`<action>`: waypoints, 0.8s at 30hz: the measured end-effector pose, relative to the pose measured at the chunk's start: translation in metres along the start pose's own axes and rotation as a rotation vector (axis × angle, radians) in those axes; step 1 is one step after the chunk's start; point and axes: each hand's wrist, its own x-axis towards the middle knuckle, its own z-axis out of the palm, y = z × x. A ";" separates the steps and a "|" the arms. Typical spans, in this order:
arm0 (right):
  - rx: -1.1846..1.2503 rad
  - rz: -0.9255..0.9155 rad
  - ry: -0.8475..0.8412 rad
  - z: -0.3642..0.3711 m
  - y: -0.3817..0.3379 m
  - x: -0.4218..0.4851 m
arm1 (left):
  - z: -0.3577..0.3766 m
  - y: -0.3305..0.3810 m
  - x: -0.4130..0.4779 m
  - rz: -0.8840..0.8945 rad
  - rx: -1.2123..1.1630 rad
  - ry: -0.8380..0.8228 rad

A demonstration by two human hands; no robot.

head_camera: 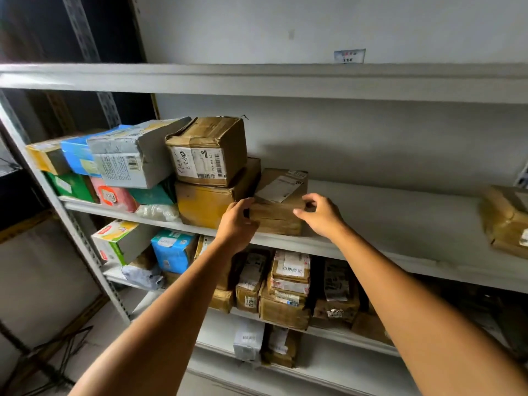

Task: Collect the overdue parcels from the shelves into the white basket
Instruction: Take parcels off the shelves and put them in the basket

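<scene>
A flat brown cardboard parcel (278,207) with a white label lies on the middle shelf (385,221), just right of a stack of two brown boxes (211,178). My left hand (237,221) grips the parcel's left front corner, fingers curled over its top edge. My right hand (320,214) holds the parcel's right end, thumb at the front and fingers on top. The white basket is out of view.
More parcels crowd the left of the middle shelf: a grey box (134,155), blue, green and pink packs. Another brown parcel (505,218) sits at the far right. The lower shelves hold several labelled boxes (288,290). The top shelf board (257,78) overhangs.
</scene>
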 end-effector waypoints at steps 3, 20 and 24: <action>-0.014 -0.030 0.000 0.000 0.008 0.004 | 0.006 0.000 0.002 0.009 -0.032 0.017; 0.107 -0.029 0.041 -0.011 0.020 -0.009 | 0.009 0.000 0.004 0.035 -0.075 -0.004; 0.090 -0.037 0.018 -0.015 0.020 -0.017 | 0.011 -0.006 0.006 0.028 -0.079 -0.018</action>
